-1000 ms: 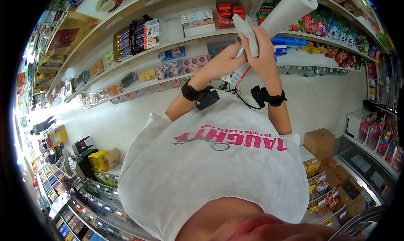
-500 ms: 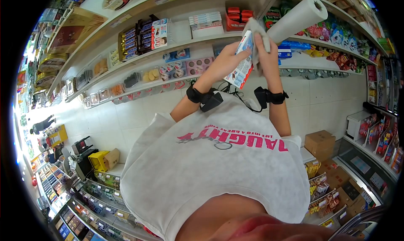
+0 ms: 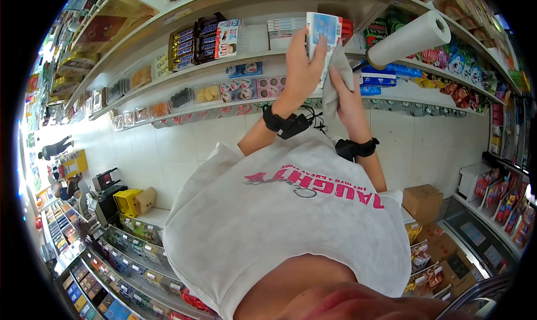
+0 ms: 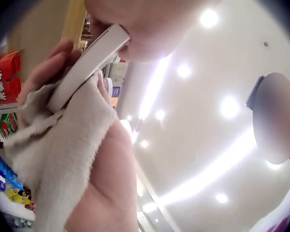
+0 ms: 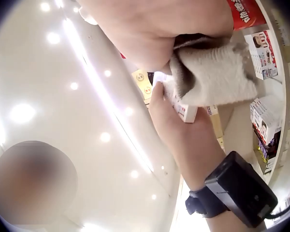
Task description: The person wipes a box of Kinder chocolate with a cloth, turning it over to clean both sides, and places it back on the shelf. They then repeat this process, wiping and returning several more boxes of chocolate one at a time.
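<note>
My left hand (image 3: pixel 305 71) grips a flat white box (image 3: pixel 331 28) with blue and red print, its thumb across the printed face. A grey-white cloth (image 3: pixel 339 77) hangs along the right side of the box, held by my right hand (image 3: pixel 349 105). Up close in the left wrist view, the cloth (image 4: pixel 70 150) lies against the narrow white edge of the box (image 4: pixel 89 65). In the right wrist view, my right hand (image 5: pixel 159 29) grips the bunched cloth (image 5: pixel 217 77) over the box (image 5: pixel 185 112), partly hiding it.
Shelves ahead hold chocolate bars (image 3: pixel 184 47), a standing box (image 3: pixel 227 39), stacked boxes (image 3: pixel 285 28) and plastic tubs (image 3: pixel 180 97). A white roll (image 3: pixel 411 39) juts out to the right of my hands. Cardboard boxes (image 3: pixel 422 202) stand behind at right.
The box has been raised from its low tilt to stand more upright, its printed face showing. The cloth has slid down beside it, and my right hand has moved lower.
</note>
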A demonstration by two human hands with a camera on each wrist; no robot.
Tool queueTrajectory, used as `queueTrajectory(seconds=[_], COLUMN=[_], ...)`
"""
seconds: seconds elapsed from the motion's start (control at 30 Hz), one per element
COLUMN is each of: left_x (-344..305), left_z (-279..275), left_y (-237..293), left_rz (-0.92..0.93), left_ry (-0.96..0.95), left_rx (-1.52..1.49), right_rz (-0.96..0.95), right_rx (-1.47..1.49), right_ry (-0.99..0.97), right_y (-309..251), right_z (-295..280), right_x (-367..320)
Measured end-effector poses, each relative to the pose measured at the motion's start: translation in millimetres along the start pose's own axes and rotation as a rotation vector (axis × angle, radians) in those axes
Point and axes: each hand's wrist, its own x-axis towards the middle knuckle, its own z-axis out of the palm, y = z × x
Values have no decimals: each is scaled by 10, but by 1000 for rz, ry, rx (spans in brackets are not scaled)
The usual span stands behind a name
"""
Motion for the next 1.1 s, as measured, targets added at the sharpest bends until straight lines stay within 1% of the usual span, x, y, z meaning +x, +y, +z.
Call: queueTrajectory(seconds=[0.07, 0.17, 0.27, 0.37, 0.47, 0.5, 0.6, 0.63, 0.67, 0.73, 0.77, 0.87, 0.97, 1.07, 1.1], left_x=[59, 67, 75, 52, 17, 27, 36, 11, -3, 5, -9, 11, -47, -136, -154], left_z=[-95, -119, -102, -42, -12, 9, 39, 122, 128, 78, 96, 108, 161, 215, 250], left_y=[181, 160, -27, -61, 149, 85, -47, -103, -143, -51, 16, 26, 3, -104, -123], left_rz=[-159, -228, 166, -53, -155, -214, -373, -370, -461, -642, -731, -797, -717, -675, -651], left_ry=[-63, -102, -78, -150, -199, -167, -45, 41, -24, -158, -122, -175, -200, -154, -168], left_rx=[-214, -188, 475, 84, -345, -294, -422, -310, -449, -724, -725, -829, -901, -635, -645], right_rz=[168, 65, -229, -419, -667, -728, -758, -701, -704, -712, -658, -740, -697, -713, -789], right_rx=[117, -47, -383, -696, -893, -944, -939, -946, -918, -861, -859, -908, -869, -927, -1061], right_ry=[-104, -100, 97, 37, 55, 38, -90, -157, -177, -222, -267, -199, -12, 119, 224], right_y=[-64, -26, -54, -263, -167, -160, -134, -86, -73, -93, -80, -87, -24, -71, -109], right_z=[-50, -170, -178, -123, -159, -168, -85, -76, -28, 83, 61, 12, -57, -177, -169], right_x=[-34, 48, 64, 45, 92, 82, 50, 31, 10, -45, -10, 153, 352, 546, 558])
